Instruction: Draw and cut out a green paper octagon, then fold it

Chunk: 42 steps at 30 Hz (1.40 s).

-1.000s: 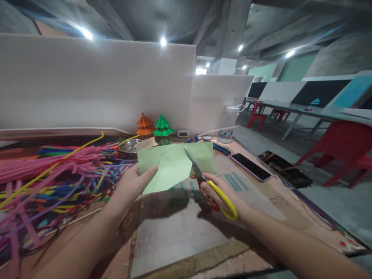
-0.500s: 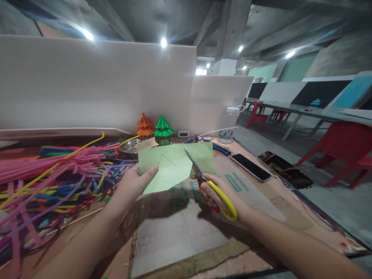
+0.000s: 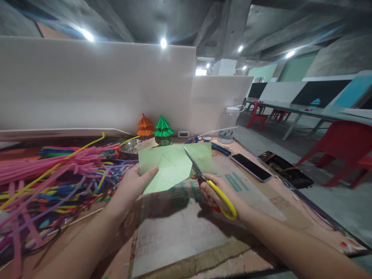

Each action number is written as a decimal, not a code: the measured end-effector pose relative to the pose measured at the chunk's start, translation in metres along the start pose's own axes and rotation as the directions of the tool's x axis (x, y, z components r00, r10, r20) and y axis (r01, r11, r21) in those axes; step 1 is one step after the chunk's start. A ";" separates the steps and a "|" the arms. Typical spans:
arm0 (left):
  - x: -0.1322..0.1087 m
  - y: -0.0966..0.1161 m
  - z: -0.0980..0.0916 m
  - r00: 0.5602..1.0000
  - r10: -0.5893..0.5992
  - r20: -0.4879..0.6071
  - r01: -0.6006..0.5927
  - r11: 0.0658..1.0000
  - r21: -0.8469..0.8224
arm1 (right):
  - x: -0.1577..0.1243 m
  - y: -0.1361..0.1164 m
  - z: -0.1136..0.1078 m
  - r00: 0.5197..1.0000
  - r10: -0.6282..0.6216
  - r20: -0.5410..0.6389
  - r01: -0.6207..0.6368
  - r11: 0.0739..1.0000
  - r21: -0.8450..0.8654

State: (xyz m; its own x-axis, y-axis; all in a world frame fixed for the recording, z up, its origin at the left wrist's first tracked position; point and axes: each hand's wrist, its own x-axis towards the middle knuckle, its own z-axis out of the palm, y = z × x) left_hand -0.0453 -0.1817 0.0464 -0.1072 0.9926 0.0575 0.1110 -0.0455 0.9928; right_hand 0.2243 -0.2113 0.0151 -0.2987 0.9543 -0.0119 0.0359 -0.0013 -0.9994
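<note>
My left hand (image 3: 131, 186) pinches the lower left edge of a creased light green paper sheet (image 3: 168, 164) held above the table. In my right hand (image 3: 213, 192) are scissors (image 3: 207, 182) with yellow and red handles; their metal blades lie across the paper's right part, pointing up and to the left. Fold lines fan out over the sheet.
A heap of coloured pipe cleaners (image 3: 52, 178) covers the left of the table. Orange (image 3: 144, 125) and green (image 3: 163, 128) paper trees stand by the white partition. A phone (image 3: 250, 166) lies at the right, a plastic jar (image 3: 228, 124) behind it. Cardboard sheet (image 3: 180, 228) below my hands.
The paper and both hands have shifted only very slightly; the scissors stay in the same place on the sheet.
</note>
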 end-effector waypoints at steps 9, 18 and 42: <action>0.002 -0.001 0.000 1.000 0.023 0.010 -0.023 1.000 -0.011 | 0.001 0.002 0.000 1.000 0.027 0.003 -0.027 0.999 0.039; 0.005 -0.003 -0.002 0.999 0.003 0.032 -0.003 1.000 -0.016 | 0.001 0.001 0.000 1.000 0.027 0.005 -0.027 0.999 0.030; -0.014 -0.032 0.031 0.959 0.119 0.258 -0.023 0.937 -0.348 | -0.003 0.006 0.016 0.997 -0.064 -0.032 0.068 0.986 0.151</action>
State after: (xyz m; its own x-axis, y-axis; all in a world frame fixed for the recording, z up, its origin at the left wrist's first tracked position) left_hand -0.0163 -0.1905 0.0102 0.1654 0.9753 0.1463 -0.2370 -0.1047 0.9659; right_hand 0.2106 -0.2191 0.0089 -0.2696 0.9615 0.0529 -0.1286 0.0185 -0.9915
